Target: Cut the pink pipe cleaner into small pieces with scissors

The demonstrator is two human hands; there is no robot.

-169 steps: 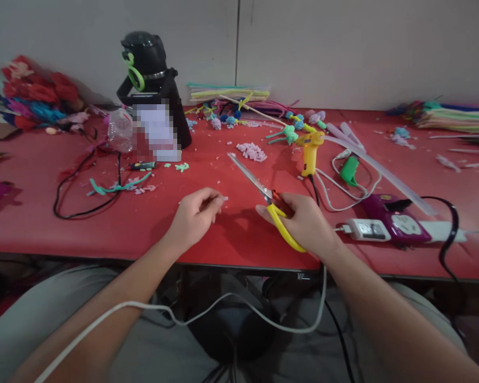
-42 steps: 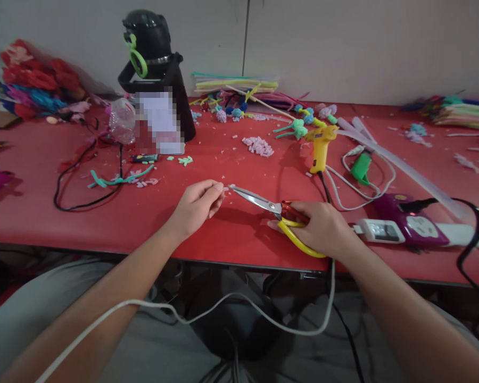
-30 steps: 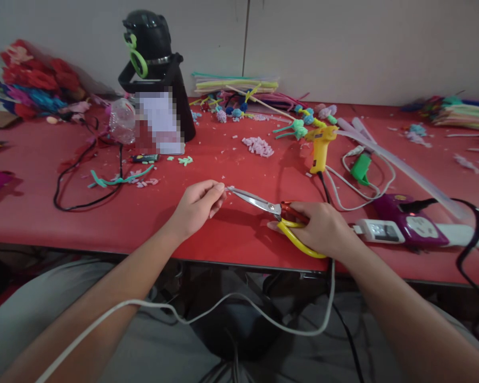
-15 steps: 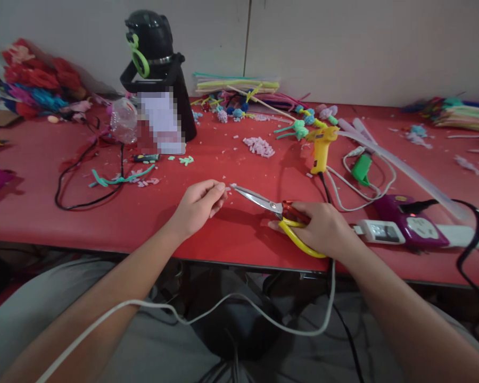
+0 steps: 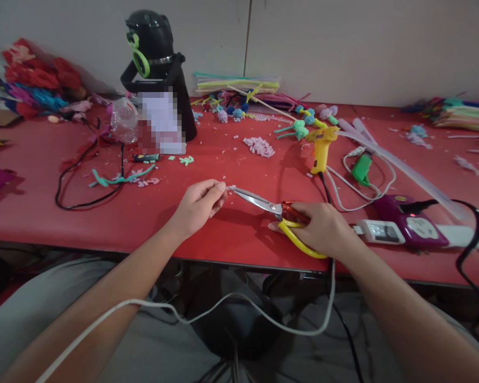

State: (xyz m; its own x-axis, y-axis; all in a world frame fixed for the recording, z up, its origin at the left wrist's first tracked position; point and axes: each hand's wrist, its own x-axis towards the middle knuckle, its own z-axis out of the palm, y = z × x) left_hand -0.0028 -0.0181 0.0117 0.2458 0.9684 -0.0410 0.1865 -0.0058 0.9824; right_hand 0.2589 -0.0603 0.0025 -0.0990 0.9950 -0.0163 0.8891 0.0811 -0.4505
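Over on the near left of the yellow glue gun (image 5: pixel 320 151), I see the left hand (image 5: pixel 199 206) closed in a pinch on a tiny pale piece (image 5: pixel 229 189). The right hand (image 5: pixel 323 226), on the gun's near side, is curled around the handles of the scissors (image 5: pixel 261 202), their tips right by that piece; whether they touch I can't tell. A lilac heap (image 5: pixel 258 147) lies left of the gun.

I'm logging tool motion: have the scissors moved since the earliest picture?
Yes, the scissors moved: their tips are nearer the table's front edge, farther from the lilac pile.
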